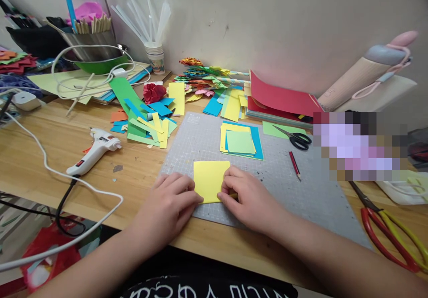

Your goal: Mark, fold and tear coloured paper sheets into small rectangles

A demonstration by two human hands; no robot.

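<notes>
Nearest the body, both hands are working apart, at opposite sides of a yellow paper (210, 180), which is lying flat near the front edge of the gray mat (284, 204). The left hand (172, 200) is pressing its fingertips on the lower left corner; whether it is also gripping from below, I cannot tell. The right hand (245, 195) is pinching the right edge between thumb and fingers. The sheet is already showing a neat, square shape; whether its lower edge is folded is not clear. Just beyond, a stack of paper squares (240, 142) is waiting, seemingly cut but unfolded, so much is probably remaining. The pencil (294, 166) and black scissors (300, 140) are lying unused on the right, and the glue gun (95, 151) is resting on the left. Farther back, cut paper strips (162, 133) are lying in a heap, and finished-looking paper flowers (192, 62) are lying by the wall.
</notes>
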